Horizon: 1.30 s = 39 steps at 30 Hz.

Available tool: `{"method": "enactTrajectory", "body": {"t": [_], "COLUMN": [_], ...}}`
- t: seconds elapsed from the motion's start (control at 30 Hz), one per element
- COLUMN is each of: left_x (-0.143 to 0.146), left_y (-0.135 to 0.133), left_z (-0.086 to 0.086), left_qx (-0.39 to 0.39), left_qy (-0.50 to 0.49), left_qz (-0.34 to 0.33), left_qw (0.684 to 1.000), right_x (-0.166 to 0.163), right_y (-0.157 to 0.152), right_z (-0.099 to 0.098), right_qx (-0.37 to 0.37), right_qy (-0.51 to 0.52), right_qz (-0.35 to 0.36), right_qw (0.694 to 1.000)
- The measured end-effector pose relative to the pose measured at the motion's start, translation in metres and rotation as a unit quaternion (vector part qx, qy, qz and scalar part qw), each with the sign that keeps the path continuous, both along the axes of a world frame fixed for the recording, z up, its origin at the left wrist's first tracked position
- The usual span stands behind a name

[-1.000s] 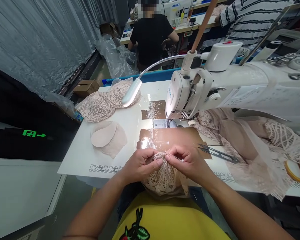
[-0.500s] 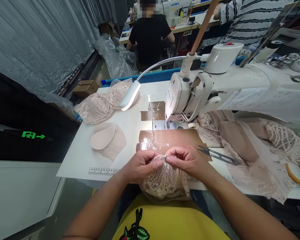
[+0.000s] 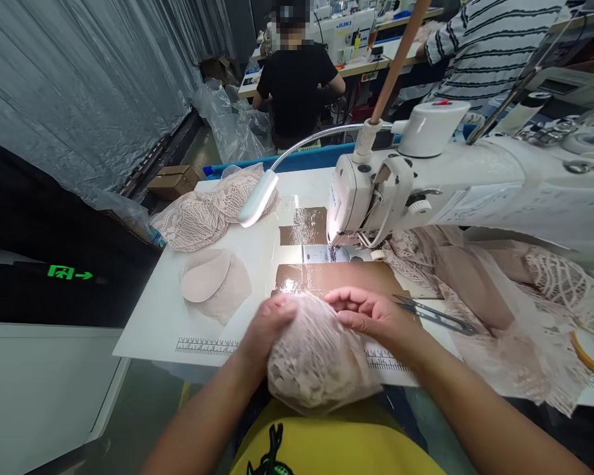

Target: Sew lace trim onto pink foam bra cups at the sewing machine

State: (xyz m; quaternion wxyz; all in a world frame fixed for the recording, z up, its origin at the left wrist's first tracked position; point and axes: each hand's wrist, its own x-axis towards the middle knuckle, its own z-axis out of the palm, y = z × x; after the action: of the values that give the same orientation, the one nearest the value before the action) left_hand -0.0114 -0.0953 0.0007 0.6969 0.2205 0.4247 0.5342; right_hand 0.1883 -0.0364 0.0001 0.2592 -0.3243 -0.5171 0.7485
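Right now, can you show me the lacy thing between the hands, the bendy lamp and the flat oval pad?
Lacy thing (image 3: 317,359): head view, middle of its rounded side.
Bendy lamp (image 3: 258,199): head view, its pale head.
Flat oval pad (image 3: 205,277): head view, middle of its face.

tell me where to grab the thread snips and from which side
Probably best to pinch the thread snips across the two handles, close to the rounded end, coming from above on the side away from the right hand. They lie flat, pointed blades toward that hand, rounded end by the lace fabric.
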Motion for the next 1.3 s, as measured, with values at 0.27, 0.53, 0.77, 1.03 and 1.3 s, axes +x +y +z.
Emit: {"method": "enactTrajectory", "body": {"t": [0.27, 0.53, 0.77, 1.03, 1.3], "left_x": [-0.065, 0.060, 0.059, 0.018, 0.014], "left_y": [0.035, 0.074, 0.062, 0.084, 0.111], "left_z": [0.048, -0.035, -0.014, -0.018, -0.041], "left_qx": [0.193, 0.260, 0.309, 0.387, 0.443], "left_qy": [0.521, 0.785, 0.834, 0.735, 0.734], "left_qz": [0.318, -0.105, -0.258, -0.194, -0.194], "left_qw": [0.768, 0.552, 0.378, 0.522, 0.477], "right_x": [0.046, 0.022, 0.007, -0.001, -0.006], "right_y": [0.013, 0.047, 0.041, 0.036, 0.046], "right_z": [0.011, 0.007, -0.027, -0.034, -0.031], "right_qx": [0.123, 0.390, 0.497, 0.572, 0.527], "right_qy": [-0.156, -0.338, -0.395, -0.506, -0.568], "right_qz": [-0.058, 0.017, 0.043, 0.046, 0.037], "right_qw": [0.978, 0.856, 0.771, 0.644, 0.631]}}
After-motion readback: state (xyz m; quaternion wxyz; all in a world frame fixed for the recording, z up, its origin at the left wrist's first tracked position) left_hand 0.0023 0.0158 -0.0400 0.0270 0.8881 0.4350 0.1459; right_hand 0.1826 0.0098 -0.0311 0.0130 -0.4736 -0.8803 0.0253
